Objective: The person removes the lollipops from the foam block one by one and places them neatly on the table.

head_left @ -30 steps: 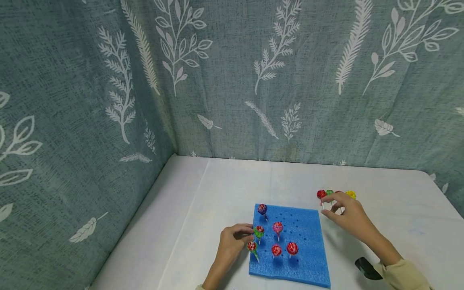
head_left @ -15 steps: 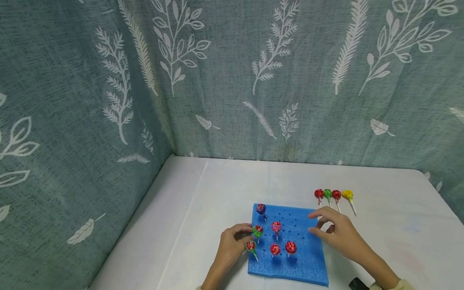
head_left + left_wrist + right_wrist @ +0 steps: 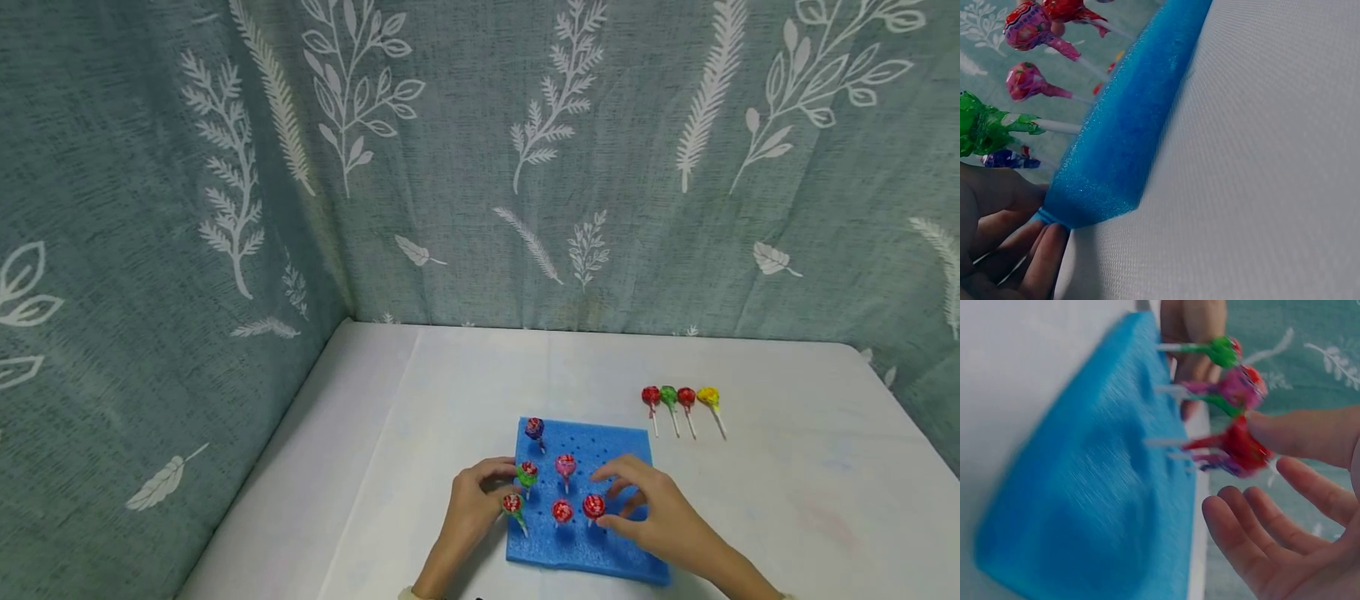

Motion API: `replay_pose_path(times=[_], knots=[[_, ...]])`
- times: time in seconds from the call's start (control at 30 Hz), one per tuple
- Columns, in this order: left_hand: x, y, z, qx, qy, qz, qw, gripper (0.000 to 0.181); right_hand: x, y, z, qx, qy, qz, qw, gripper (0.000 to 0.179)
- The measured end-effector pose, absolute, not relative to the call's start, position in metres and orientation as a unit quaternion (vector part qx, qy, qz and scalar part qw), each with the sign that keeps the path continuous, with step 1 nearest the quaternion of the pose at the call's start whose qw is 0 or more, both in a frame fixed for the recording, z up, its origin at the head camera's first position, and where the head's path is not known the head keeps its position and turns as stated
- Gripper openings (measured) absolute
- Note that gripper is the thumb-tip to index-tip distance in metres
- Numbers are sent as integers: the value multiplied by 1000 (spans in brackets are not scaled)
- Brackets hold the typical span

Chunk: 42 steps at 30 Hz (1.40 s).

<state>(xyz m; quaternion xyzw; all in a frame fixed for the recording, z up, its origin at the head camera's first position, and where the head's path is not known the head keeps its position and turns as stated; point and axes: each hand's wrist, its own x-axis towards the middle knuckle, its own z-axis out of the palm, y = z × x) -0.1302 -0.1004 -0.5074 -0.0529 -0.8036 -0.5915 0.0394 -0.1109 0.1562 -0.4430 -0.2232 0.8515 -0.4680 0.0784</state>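
Observation:
A blue foam board (image 3: 630,558) lies on the table with several wrapped lollipops standing in it by their sticks. My left hand (image 3: 472,504) pinches the board's left edge; the left wrist view shows the foam corner between its thumb and fingers (image 3: 1041,262). Near that hand stand two green-and-red lollipops. My right hand (image 3: 648,508) is over the board's right side, fingers spread and relaxed around a red lollipop (image 3: 593,506). In the right wrist view its thumb (image 3: 1304,434) is right at the red wrapper, the other fingers apart from it. A pink lollipop (image 3: 566,465) and a purple one (image 3: 534,428) stand farther back.
Past the board's far right corner, a row of loose lollipops lies on the white table (image 3: 787,467): two red, a green one (image 3: 669,396) and a yellow one (image 3: 708,397). Small holes dot the foam. A green leaf-patterned curtain (image 3: 480,167) hangs behind and at left.
My right hand has left the loose lollipops at the back right and come left and nearer, to the red lollipop in the board. The left hand keeps its place at the board's edge.

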Motion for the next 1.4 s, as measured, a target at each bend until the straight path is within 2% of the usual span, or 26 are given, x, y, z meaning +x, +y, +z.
replay_pose_path(times=[0.23,0.5,0.63,0.87,1.4], knots=[[-130,-101,-506,-43,-798,-600,34,20,-103,143,-460,-235,830,-500,77,30],[-125,-100,-490,-42,-796,-603,29,19,-99,133,-468,-251,818,-517,27,31],[-130,-102,-504,-31,-797,-602,29,20,-98,130,-466,-226,826,-517,14,29],[-131,-103,-507,-32,-800,-599,28,20,-94,126,-466,-161,838,-522,-1,29],[-132,-102,-511,-28,-801,-597,32,20,-90,122,-472,-131,848,-512,-23,35]])
